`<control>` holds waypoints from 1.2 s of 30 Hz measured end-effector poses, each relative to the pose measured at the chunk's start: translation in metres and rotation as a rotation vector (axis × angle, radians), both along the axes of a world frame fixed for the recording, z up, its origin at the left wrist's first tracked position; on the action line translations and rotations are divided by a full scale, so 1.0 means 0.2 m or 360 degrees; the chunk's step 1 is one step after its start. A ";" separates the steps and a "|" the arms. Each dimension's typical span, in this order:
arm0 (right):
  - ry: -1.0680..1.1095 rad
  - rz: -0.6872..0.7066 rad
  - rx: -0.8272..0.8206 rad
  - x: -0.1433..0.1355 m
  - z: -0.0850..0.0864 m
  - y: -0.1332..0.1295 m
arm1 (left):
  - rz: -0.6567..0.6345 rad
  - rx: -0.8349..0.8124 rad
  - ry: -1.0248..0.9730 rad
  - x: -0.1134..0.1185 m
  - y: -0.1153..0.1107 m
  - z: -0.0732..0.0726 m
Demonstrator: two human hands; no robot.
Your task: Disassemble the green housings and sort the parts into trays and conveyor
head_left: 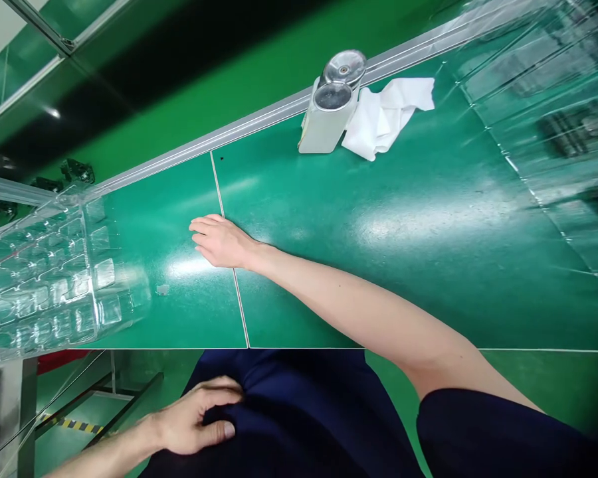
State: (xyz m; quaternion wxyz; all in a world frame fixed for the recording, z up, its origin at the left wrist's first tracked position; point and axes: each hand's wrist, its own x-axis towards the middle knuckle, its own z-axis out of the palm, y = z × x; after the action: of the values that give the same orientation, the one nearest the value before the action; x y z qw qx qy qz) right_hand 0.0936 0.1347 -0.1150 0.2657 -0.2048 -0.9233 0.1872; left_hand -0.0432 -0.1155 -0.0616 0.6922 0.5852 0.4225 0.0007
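Palm down, my right hand (219, 240) rests on or just over the green tabletop (299, 192), across the pale seam between two panels. Its fingers point left, slightly bent, and no object shows in it; the underside of the palm is hidden. Below the table edge, my left hand (197, 415) lies against my dark blue clothing (289, 411). The thumb is apart from the loosely curved fingers, and I see nothing held there. A small pale patch (163, 289) marks the tabletop to the left of my right hand.
Clear plastic trays with moulded pockets (40, 285) are stacked at the left. A two-cupped metal dispenser (323, 119) and crumpled white cloth or paper (386, 116) stand by the back rail (259, 123). Transparent trays holding dark parts (573, 133) fill the right side.
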 end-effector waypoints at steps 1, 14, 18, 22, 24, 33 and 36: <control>0.0002 0.0002 -0.0002 0.00 0.00 0.00 | 0.0003 0.0077 0.0026 0.00 -0.01 -0.03; 0.0034 -0.0004 -0.0011 0.00 -0.02 0.00 | 0.0131 -0.0200 -0.0178 0.11 0.04 -0.01; 0.0057 -0.0008 -0.0020 0.00 -0.02 0.00 | 0.0195 -0.0236 -0.0171 0.11 0.04 -0.01; 0.0063 -0.0017 -0.0017 -0.01 -0.02 0.00 | 0.0147 -0.0271 -0.0208 0.11 0.04 -0.02; 0.0066 -0.0016 -0.0013 -0.01 -0.02 0.00 | 0.0151 -0.0254 -0.0210 0.11 0.04 -0.02; 0.0091 -0.0023 0.0001 -0.01 -0.03 0.01 | 0.0135 -0.0145 -0.0204 0.11 0.01 -0.05; 0.0094 -0.0019 0.0004 -0.01 -0.04 0.01 | 0.0164 -0.0206 -0.0203 0.12 0.02 -0.03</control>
State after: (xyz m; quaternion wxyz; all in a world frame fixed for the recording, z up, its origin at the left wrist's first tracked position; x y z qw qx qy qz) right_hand 0.0906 0.1364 -0.1225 0.2942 -0.2044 -0.9140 0.1905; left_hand -0.0201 -0.1120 -0.0680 0.7529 0.5156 0.4063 0.0462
